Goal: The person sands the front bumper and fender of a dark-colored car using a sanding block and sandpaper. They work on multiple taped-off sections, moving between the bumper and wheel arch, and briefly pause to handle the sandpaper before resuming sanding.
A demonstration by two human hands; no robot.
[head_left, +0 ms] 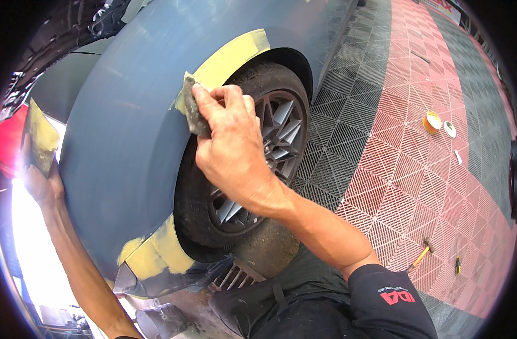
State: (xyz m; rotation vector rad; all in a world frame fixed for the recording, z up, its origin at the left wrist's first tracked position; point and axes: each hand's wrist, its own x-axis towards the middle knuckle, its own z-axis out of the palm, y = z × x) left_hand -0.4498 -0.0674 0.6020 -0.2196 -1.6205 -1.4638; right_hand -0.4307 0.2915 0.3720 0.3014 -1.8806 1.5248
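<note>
My right hand (pixel 236 144) pinches a grey, putty-smeared spreader (pixel 194 107) between thumb and fingers. Its edge is at the lower end of a yellow filler strip (pixel 227 59) that follows the upper wheel arch of a blue-grey car fender (pixel 123 113). Off to the left, my left hand (pixel 44 183) grips a flat putty board (pixel 42 141) with yellow filler on its face. More filler (pixel 159 251) covers the lower front corner of the bodywork, by the wheel arch. Behind my right hand is the wheel (pixel 278 127), its spokes partly hidden.
On the red and grey tiled floor (pixel 377 164) at the right stand an open yellow tin (pixel 432 122) and its round lid (pixel 450 129). A yellow-handled hammer (pixel 421 255) and a screwdriver (pixel 457 264) lie nearer me. A grey rounded object (pixel 162 321) is below the bumper.
</note>
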